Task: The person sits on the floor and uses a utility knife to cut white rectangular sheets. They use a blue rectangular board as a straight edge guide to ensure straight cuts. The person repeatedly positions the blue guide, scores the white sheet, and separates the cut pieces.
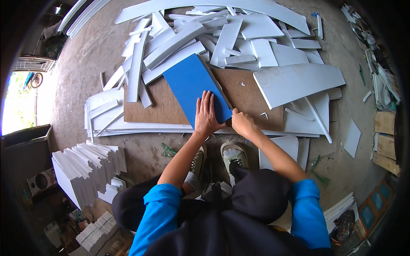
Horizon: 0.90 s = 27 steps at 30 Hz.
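Note:
A blue rectangular board [184, 79] lies slantwise on a brown wooden board [153, 109]. My left hand [206, 116] rests flat on the near part of the blue board, fingers stretched forward and thumb out to the right. At that board's near right corner, my right hand [243, 123] is closed in a fist against the edge. Whatever it grips is hidden by the fingers. A pale, ragged strip of white material [215, 81] runs along the blue board's right edge. Small white shavings [265, 115] lie on the wood to the right.
Beyond the wood spreads a heap of white offcuts [230, 38]. A large white panel [299, 83] overlaps the wood's right end. White sheets [158, 128] lie beneath it. Stacked white pieces [87, 170] stand at lower left. My shoes [234, 158] are just before the sheets.

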Each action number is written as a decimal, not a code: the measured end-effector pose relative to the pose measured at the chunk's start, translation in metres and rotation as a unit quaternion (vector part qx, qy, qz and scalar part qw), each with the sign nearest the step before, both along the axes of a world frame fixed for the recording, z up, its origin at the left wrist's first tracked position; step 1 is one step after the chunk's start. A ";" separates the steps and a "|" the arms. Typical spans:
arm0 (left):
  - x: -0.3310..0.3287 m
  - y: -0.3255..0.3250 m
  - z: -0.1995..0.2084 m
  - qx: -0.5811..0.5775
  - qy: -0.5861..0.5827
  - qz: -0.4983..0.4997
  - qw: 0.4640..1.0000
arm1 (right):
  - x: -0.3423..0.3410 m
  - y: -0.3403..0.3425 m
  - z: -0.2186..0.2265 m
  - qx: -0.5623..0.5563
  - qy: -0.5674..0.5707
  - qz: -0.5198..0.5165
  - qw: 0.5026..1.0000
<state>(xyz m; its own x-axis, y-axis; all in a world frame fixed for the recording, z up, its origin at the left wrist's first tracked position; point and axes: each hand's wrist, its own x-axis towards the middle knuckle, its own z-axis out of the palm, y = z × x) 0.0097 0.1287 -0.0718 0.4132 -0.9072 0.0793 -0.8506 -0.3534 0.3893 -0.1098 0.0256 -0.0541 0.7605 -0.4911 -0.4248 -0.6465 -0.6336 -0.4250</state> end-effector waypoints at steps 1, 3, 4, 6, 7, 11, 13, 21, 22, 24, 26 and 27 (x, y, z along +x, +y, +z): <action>-0.001 0.000 0.001 0.000 -0.003 -0.001 1.000 | -0.005 0.003 -0.002 0.002 0.001 -0.002 1.000; -0.002 0.000 0.002 -0.001 -0.008 -0.002 1.000 | -0.015 0.008 -0.005 0.005 0.002 -0.004 1.000; -0.002 0.000 0.002 -0.002 -0.008 -0.002 1.000 | -0.020 0.011 -0.008 0.002 0.005 -0.005 1.000; -0.002 -0.001 0.004 -0.003 -0.006 -0.002 1.000 | -0.028 0.015 -0.014 0.001 0.009 -0.009 1.000; -0.002 -0.001 0.004 -0.002 -0.008 -0.005 1.000 | -0.031 0.017 -0.015 0.000 0.011 -0.011 1.000; -0.001 -0.002 0.004 0.000 -0.018 -0.010 1.000 | -0.038 0.016 -0.017 -0.034 -0.005 0.007 0.999; -0.002 -0.001 0.004 0.004 -0.021 -0.012 1.000 | -0.045 0.015 -0.017 -0.063 -0.017 0.031 0.997; 0.004 0.005 0.001 -0.158 0.003 0.247 0.956 | -0.037 -0.040 -0.016 -0.245 -0.115 -0.058 0.961; 0.004 0.010 -0.004 -0.149 -0.004 0.328 0.933 | -0.029 -0.042 -0.010 -0.217 -0.091 -0.065 0.970; 0.007 0.023 -0.013 -0.126 0.013 0.423 0.897 | -0.014 -0.043 -0.011 -0.268 -0.120 -0.077 0.953; 0.010 0.036 -0.020 -0.105 0.060 0.453 0.883 | 0.000 -0.040 -0.004 -0.270 -0.126 -0.073 0.952; 0.012 0.039 -0.024 -0.112 0.097 0.457 0.877 | 0.007 -0.037 -0.014 -0.202 -0.185 -0.063 0.960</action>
<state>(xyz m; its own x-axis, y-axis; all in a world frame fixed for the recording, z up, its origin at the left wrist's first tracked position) 0.0213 0.1678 -0.0963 0.9853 -0.1599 0.0602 -0.1609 -0.7500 0.6416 -0.1027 -0.0113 -0.0678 0.7469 -0.6564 0.1067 -0.5809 -0.7221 -0.3758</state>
